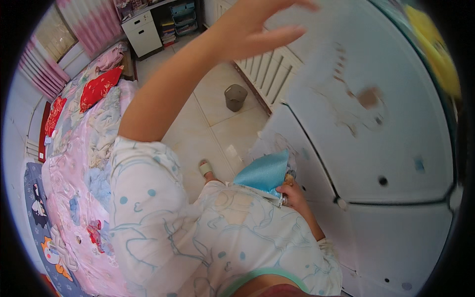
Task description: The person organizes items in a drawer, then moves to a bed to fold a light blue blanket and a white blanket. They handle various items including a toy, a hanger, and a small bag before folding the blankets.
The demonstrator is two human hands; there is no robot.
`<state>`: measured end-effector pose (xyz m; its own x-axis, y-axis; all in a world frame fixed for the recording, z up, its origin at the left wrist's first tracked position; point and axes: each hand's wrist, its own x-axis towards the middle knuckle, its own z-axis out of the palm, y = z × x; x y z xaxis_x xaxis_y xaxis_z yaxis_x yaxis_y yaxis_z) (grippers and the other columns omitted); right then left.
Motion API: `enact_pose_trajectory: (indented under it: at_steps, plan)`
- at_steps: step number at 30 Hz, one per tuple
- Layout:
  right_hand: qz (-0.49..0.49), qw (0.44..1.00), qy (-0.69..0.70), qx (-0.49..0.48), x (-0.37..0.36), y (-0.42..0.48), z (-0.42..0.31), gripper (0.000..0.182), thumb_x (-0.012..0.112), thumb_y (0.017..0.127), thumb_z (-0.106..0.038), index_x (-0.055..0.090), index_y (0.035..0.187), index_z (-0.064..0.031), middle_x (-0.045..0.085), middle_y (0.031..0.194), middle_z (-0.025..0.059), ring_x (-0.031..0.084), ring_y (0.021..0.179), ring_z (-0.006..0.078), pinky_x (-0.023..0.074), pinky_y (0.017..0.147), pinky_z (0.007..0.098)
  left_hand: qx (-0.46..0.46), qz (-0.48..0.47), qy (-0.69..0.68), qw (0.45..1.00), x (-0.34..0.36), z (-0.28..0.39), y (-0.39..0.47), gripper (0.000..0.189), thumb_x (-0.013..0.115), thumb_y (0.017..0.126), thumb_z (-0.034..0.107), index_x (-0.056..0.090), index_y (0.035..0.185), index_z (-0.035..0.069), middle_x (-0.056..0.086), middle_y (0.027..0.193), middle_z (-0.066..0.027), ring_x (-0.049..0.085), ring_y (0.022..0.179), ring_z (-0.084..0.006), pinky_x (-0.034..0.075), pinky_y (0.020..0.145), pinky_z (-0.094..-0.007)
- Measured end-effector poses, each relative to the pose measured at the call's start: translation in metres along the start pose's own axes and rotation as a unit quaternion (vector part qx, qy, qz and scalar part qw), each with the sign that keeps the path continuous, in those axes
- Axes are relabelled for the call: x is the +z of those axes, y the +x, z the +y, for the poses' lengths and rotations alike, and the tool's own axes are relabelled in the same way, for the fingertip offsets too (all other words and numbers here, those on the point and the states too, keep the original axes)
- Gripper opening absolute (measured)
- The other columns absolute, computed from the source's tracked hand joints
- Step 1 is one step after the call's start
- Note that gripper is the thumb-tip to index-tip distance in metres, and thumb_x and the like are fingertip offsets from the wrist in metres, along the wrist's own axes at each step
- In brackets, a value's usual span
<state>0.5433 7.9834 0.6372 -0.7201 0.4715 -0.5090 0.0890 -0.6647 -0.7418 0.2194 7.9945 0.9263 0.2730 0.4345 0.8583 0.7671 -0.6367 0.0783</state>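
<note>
My left hand [259,33] is raised at the top of the view, its fingers apart and partly blurred. It holds nothing and is in front of the tall pale cabinet panels [400,148], which bear a faint printed animal figure. Low by my waist, my right hand [293,195] grips a shiny turquoise item [265,172], perhaps a pouch or folded fabric. Small pale and brown things show beside its fingers, too unclear to name. The turquoise item lies close against the front of my white printed shirt [230,230].
A bed with pink bedding [70,178], red cushions [100,89] and loose clothes stands at the left. A grey waste bin [235,97] is on the tiled floor near a white radiator [272,74]. A white desk cabinet [143,35] stands at the back. Something yellow [434,48] lies atop the cabinet's right side.
</note>
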Motion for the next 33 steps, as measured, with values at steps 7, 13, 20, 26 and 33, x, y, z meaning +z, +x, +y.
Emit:
enact_pose_trajectory:
  at_steps: [7, 13, 20, 26, 33]
  plan:
    - [0.002, 0.996, 0.094, -0.008, 0.164, 0.183, -0.056, 0.035, 0.055, 0.073, 0.0, 0.051, 0.108, -0.0004, 0.057, 0.097, 0.0065, 0.057, 0.086, 0.0181, 0.0479, 0.076, 0.0312, -0.553, -0.503, -0.009, 0.664, -0.101, -0.146, -0.3, 0.059, 0.034, 0.091, 0.051, 0.06, 0.102, -0.001, 0.062, 0.099, -0.0209, 0.058, 0.094, -0.0321, 0.044, 0.084, -0.0382]
    - [-0.157, 0.982, 0.092, -0.058, 0.272, 0.308, -0.114, 0.039, 0.056, 0.071, 0.003, 0.052, 0.11, 0.0, 0.062, 0.097, 0.011, 0.063, 0.081, 0.0197, 0.0531, 0.068, 0.0321, -0.663, -0.124, -0.535, 0.508, -0.137, -0.151, -0.418, 0.091, 0.027, 0.078, 0.075, 0.032, 0.135, 0.005, 0.049, 0.123, -0.0114, 0.051, 0.108, -0.0241, 0.042, 0.088, -0.0374]
    - [-0.177, 0.98, -0.055, 0.066, 0.375, 0.467, -0.145, 0.036, 0.06, 0.071, 0.003, 0.054, 0.106, 0.0012, 0.062, 0.093, 0.0074, 0.062, 0.079, 0.0168, 0.0513, 0.068, 0.0308, -0.476, 0.294, -0.687, 0.465, -0.192, -0.246, -0.443, 0.084, 0.047, 0.083, 0.059, 0.012, 0.14, 0.009, 0.042, 0.128, -0.0077, 0.045, 0.114, -0.0193, 0.045, 0.082, -0.0366]
    - [-0.28, 0.951, -0.069, 0.11, 0.443, 0.613, -0.191, 0.031, 0.061, 0.074, 0.002, 0.055, 0.105, -0.0006, 0.062, 0.093, 0.0071, 0.061, 0.079, 0.0149, 0.0517, 0.068, 0.0297, -0.618, 0.346, -0.305, 0.637, -0.234, -0.367, -0.424, 0.071, 0.059, 0.081, 0.005, 0.017, 0.139, 0.007, 0.041, 0.129, -0.0069, 0.044, 0.113, -0.017, 0.039, 0.093, -0.0334]
    - [-0.283, 0.94, -0.14, 0.127, 0.53, 0.769, -0.267, 0.025, 0.064, 0.075, -0.002, 0.056, 0.098, -0.0027, 0.059, 0.083, 0.003, 0.059, 0.071, 0.0124, 0.0489, 0.059, 0.0262, -0.636, 0.398, -0.182, 0.636, -0.28, -0.541, -0.399, 0.064, 0.062, 0.079, 0.002, 0.028, 0.133, 0.005, 0.046, 0.121, -0.0074, 0.046, 0.111, -0.0162, 0.037, 0.094, -0.032]
